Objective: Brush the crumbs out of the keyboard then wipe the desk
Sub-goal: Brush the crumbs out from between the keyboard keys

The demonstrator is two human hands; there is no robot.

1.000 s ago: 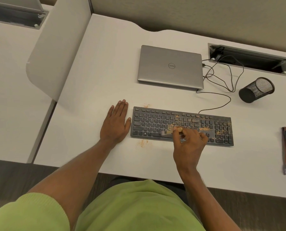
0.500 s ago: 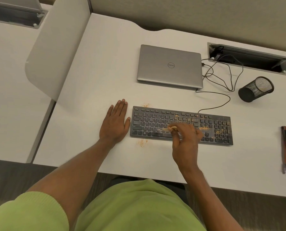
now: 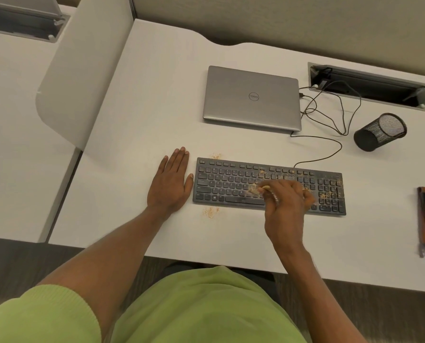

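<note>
Keyboard (image 3: 226, 180) on the table (image 3: 157, 100), crumbs (image 3: 329, 194) over its right half. A brush (image 3: 254, 191) is pinched by the fingers of the right hand (image 3: 286, 209) above the middle keys; the left hand (image 3: 169, 185) is laid flat alongside. Brushing step; rightward strokes are judged due next.

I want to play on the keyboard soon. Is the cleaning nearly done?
Not yet. Some crumbs lie on the desk beside the keyboard. The right hand holds a brush on the middle keys; the left hand rests flat alongside. Crumbs cover the right-side keys, and the desk is not wiped.
</note>
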